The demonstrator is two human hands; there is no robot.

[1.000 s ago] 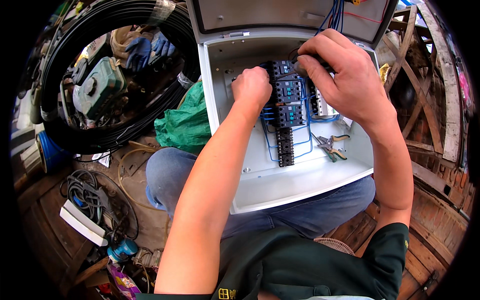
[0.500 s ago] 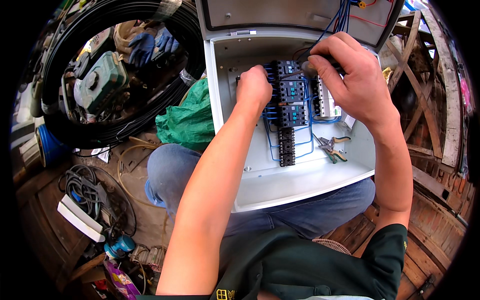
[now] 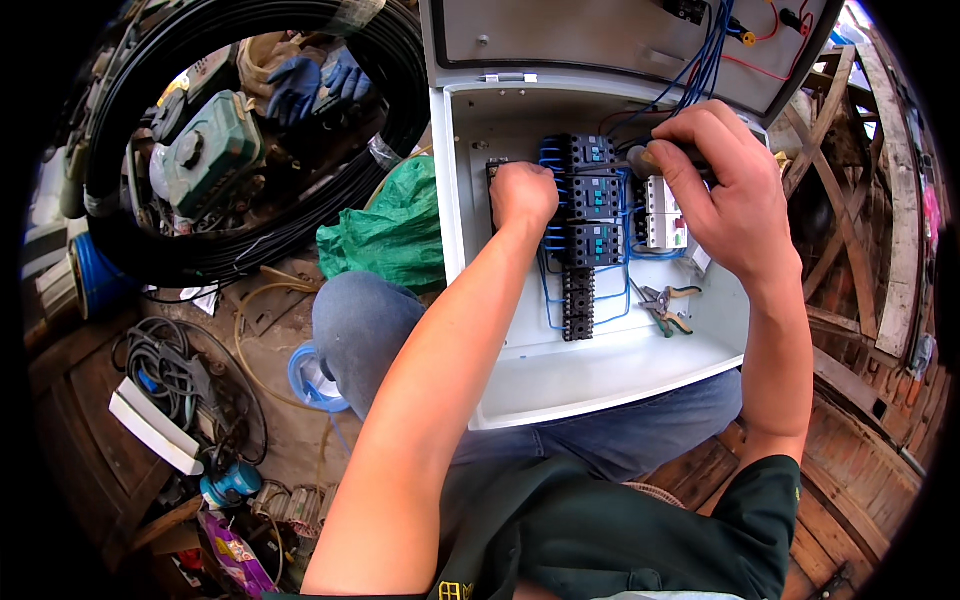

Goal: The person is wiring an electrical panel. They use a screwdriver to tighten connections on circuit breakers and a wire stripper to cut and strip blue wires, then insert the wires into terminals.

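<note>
A grey metal enclosure [image 3: 560, 392] rests on my lap, its lid [image 3: 585, 40] swung up at the far side. Inside, several black contactors [image 3: 596, 200] stand in a column, with blue wires entering their left side. My right hand [image 3: 728, 195] grips a screwdriver [image 3: 637, 160], its shaft pointing left across the contactors; whether the tip touches a screw is not clear. Just left of the contactors, my left hand [image 3: 525, 195] is closed with its fingertips together; what it pinches is hidden. A black socket strip [image 3: 577, 305] sits below the contactors, and white breakers [image 3: 661, 212] to their right.
Wire-stripping pliers [image 3: 664, 308] lie on the enclosure floor at the right. Blue wires [image 3: 708, 55] run down from the lid. Left of the enclosure are a green sack [image 3: 385, 230] and a large black cable coil [image 3: 115, 200]. A wooden frame [image 3: 830, 170] stands at the right.
The whole view has shifted, so the enclosure appears slightly lower and farther right, with more of the lid showing. Both hands keep nearly the same places at the contactors; the screwdriver stays gripped.
</note>
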